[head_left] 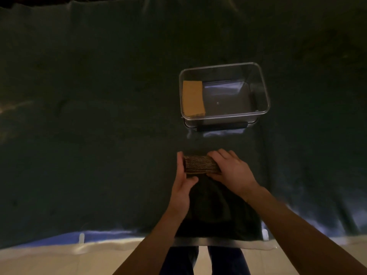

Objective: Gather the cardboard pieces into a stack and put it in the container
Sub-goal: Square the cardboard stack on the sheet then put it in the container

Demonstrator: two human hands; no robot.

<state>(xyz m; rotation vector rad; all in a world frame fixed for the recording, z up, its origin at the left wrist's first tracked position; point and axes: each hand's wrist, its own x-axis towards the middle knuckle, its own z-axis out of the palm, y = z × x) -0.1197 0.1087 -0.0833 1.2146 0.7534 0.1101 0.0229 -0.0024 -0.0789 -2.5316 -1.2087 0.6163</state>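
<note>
A stack of brown cardboard pieces (200,164) is held between both hands over the dark cloth, its ribbed edges facing me. My left hand (183,185) presses its left end, thumb under the near edge. My right hand (232,171) covers its right end from above. A clear plastic container (265,92) stands farther back, slightly right of the stack. Inside it, one tan cardboard piece (193,98) lies flat against the left wall.
A dark green cloth (89,116) covers the whole table. The container's dark handle (221,127) faces me. The table's near edge (218,240) runs below my forearms, with pale floor and my legs beyond it.
</note>
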